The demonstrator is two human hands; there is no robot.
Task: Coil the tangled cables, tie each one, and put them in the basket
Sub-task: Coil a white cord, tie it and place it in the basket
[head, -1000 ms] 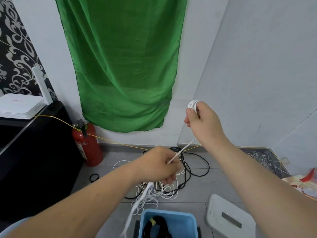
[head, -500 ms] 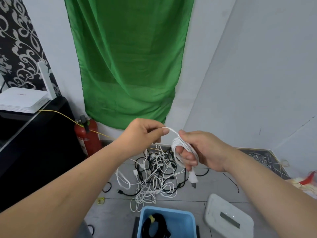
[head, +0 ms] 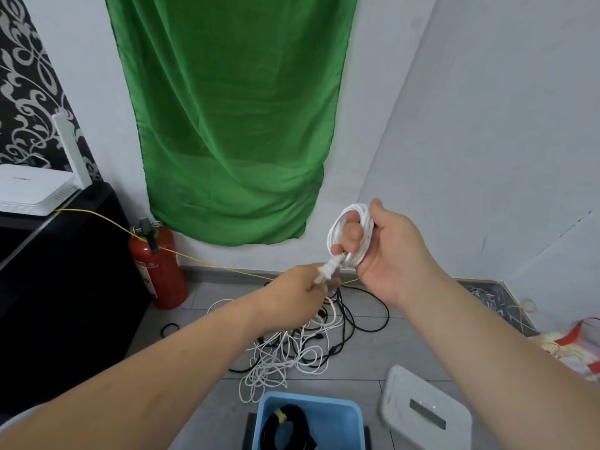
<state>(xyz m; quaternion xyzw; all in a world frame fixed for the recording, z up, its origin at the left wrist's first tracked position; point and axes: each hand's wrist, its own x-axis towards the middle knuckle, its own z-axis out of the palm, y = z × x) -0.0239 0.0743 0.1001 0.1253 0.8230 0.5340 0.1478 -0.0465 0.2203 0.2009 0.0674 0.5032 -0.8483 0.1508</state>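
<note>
My right hand (head: 386, 251) holds a coil of white cable (head: 355, 216) wrapped round its fingers, raised in front of the wall. My left hand (head: 302, 290) pinches the white plug end (head: 326, 271) of that cable just below and left of the coil. On the floor beneath lies a tangle of white and black cables (head: 292, 349). A blue basket (head: 352, 417) stands at the bottom of the view with a coiled black cable (head: 285, 431) tied with a yellow strap inside it.
A red fire extinguisher (head: 159, 267) stands by the wall, with a thin yellow wire (head: 107, 219) running past it. A black cabinet (head: 61, 274) with a white router (head: 31, 190) is at the left. A white box (head: 425, 414) lies right of the basket. A green cloth (head: 233, 118) hangs on the wall.
The right hand has risen with the coil. The left hand has dropped below it and now holds the plug end, where it was guiding a loop of cable onto the coil.
</note>
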